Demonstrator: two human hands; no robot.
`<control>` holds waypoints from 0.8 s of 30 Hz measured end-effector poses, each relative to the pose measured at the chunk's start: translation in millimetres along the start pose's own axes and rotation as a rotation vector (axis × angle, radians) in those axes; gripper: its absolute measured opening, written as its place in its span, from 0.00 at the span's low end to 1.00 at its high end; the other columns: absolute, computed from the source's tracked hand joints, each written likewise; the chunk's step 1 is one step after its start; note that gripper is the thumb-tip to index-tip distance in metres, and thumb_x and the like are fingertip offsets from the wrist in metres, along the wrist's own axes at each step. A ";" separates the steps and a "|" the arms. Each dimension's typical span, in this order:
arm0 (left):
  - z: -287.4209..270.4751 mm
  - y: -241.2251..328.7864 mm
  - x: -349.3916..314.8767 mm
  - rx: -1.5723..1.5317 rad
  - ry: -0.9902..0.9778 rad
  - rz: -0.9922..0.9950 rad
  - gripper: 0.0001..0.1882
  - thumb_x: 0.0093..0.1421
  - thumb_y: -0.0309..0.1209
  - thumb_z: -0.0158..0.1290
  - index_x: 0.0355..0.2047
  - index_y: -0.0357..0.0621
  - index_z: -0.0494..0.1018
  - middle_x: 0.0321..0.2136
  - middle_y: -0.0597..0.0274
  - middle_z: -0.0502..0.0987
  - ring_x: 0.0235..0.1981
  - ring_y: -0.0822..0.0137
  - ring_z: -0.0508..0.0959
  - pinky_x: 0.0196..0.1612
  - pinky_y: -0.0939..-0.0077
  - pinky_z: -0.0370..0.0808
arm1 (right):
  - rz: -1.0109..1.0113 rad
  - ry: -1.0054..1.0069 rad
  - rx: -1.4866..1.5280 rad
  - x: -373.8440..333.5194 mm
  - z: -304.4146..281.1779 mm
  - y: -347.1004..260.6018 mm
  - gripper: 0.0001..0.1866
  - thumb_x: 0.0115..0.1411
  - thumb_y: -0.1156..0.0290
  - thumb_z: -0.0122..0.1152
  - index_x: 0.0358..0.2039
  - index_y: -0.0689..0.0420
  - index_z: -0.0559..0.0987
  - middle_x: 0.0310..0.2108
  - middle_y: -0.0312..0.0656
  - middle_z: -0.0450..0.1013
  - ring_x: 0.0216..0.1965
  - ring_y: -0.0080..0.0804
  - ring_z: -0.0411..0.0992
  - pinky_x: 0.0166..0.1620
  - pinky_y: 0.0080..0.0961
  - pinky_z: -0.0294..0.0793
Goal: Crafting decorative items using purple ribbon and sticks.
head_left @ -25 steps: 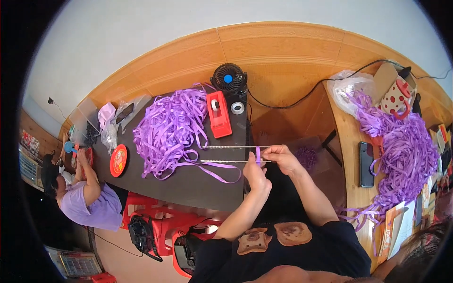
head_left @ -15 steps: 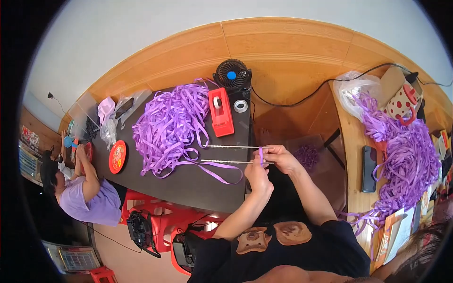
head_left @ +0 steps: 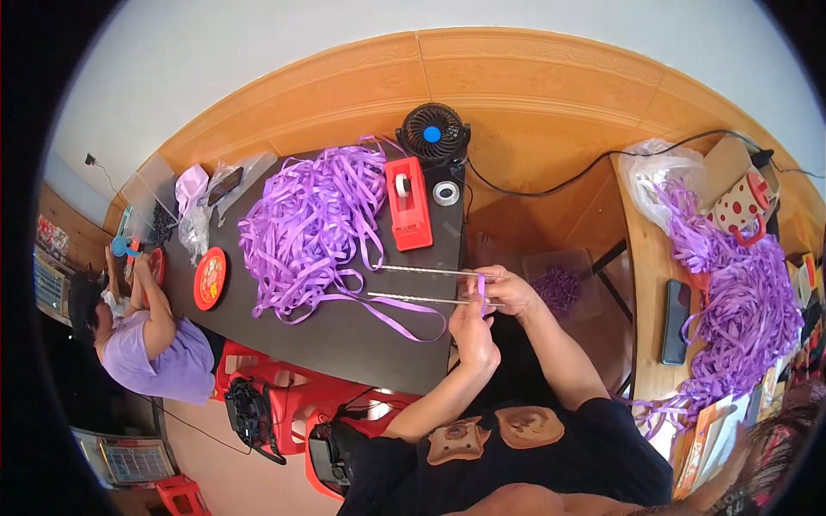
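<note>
Two thin metal rods [head_left: 420, 299] reach out past the right edge of the dark table, side by side with a gap between them. A short length of purple ribbon [head_left: 481, 295] crosses the rods near their right ends. My left hand [head_left: 473, 337] is closed at the lower rod, fingers pinching the ribbon. Just above and to the right, my right hand [head_left: 506, 292] is closed on the ribbon by the upper rod, its fingertips partly hidden. A large tangled heap of purple ribbon [head_left: 314, 219] lies on the table, with one loop trailing below the rods.
Beyond the rods are a red tape dispenser [head_left: 409, 206], a tape roll [head_left: 446, 193] and a black fan [head_left: 433, 133]. A red plate [head_left: 210, 279] lies left, near a person in purple [head_left: 163, 353]. The right table [head_left: 650, 318] bears a phone [head_left: 675, 322], more ribbon and a dotted mug [head_left: 738, 206].
The view has shifted slightly. My hands stay at the rod ends, with small finger movements around the ribbon; the heap and rods look the same.
</note>
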State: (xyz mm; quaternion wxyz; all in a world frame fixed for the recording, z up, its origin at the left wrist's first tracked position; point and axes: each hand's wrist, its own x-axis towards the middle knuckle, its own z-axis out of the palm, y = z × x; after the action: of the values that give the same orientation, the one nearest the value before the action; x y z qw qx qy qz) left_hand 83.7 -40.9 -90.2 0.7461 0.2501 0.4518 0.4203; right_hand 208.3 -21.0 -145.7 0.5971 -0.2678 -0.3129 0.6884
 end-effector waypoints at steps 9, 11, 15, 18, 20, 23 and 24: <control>3.5 1.9 -3.7 -0.047 -0.029 0.051 0.09 0.59 0.33 0.50 0.23 0.46 0.70 0.21 0.71 0.73 0.24 0.82 0.69 0.27 0.86 0.61 | 0.008 -0.072 0.113 1.7 8.6 -0.6 0.10 0.49 0.75 0.62 0.33 0.63 0.76 0.27 0.36 0.72 0.29 0.21 0.70 0.32 0.14 0.69; 2.1 -0.2 -3.5 -0.060 -0.046 0.062 0.09 0.59 0.33 0.50 0.23 0.47 0.70 0.21 0.72 0.72 0.23 0.82 0.68 0.27 0.87 0.61 | 0.015 0.059 -0.001 2.0 10.5 0.4 0.10 0.50 0.74 0.62 0.34 0.63 0.76 0.28 0.37 0.73 0.30 0.22 0.71 0.34 0.15 0.70; -4.0 -6.0 0.9 -0.115 -0.099 0.078 0.07 0.59 0.32 0.50 0.24 0.47 0.71 0.22 0.72 0.72 0.24 0.82 0.68 0.29 0.86 0.61 | -0.016 0.385 -0.049 -8.4 22.6 -9.9 0.08 0.53 0.77 0.57 0.35 0.61 0.77 0.35 0.39 0.75 0.35 0.24 0.72 0.38 0.20 0.71; 0.7 -6.6 1.8 -0.078 -0.050 0.090 0.06 0.58 0.31 0.51 0.25 0.45 0.71 0.23 0.71 0.72 0.22 0.81 0.68 0.25 0.87 0.61 | -0.323 0.615 -0.323 -22.4 8.0 -24.8 0.07 0.55 0.78 0.53 0.34 0.59 0.78 0.45 0.40 0.72 0.44 0.26 0.70 0.46 0.22 0.68; 0.3 -7.5 1.7 -0.086 -0.018 0.130 0.05 0.58 0.30 0.51 0.26 0.45 0.71 0.24 0.71 0.73 0.24 0.81 0.68 0.27 0.88 0.61 | -0.413 0.461 -0.577 -25.3 28.3 -51.8 0.07 0.54 0.78 0.54 0.34 0.59 0.78 0.51 0.43 0.67 0.49 0.28 0.66 0.53 0.25 0.61; 1.7 -6.8 2.2 -0.106 -0.074 0.140 0.05 0.58 0.31 0.50 0.25 0.47 0.71 0.24 0.73 0.71 0.25 0.83 0.66 0.30 0.85 0.61 | -0.416 0.219 -1.400 -20.6 50.9 -77.8 0.07 0.52 0.75 0.57 0.32 0.53 0.79 0.58 0.44 0.59 0.58 0.39 0.54 0.56 0.34 0.54; 1.2 -7.7 3.1 -0.111 -0.079 0.143 0.05 0.58 0.31 0.50 0.25 0.47 0.71 0.24 0.73 0.71 0.25 0.83 0.66 0.30 0.85 0.61 | -0.350 0.126 -1.515 -16.6 60.1 -82.4 0.06 0.53 0.72 0.57 0.32 0.50 0.79 0.59 0.46 0.56 0.60 0.47 0.49 0.56 0.42 0.52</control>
State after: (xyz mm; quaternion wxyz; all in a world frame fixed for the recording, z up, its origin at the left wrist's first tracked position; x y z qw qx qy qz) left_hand 88.6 -42.2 -96.9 0.7441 0.2563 0.3793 0.4865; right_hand 220.0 -36.6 -44.3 0.3678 -0.5882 -0.7008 0.1662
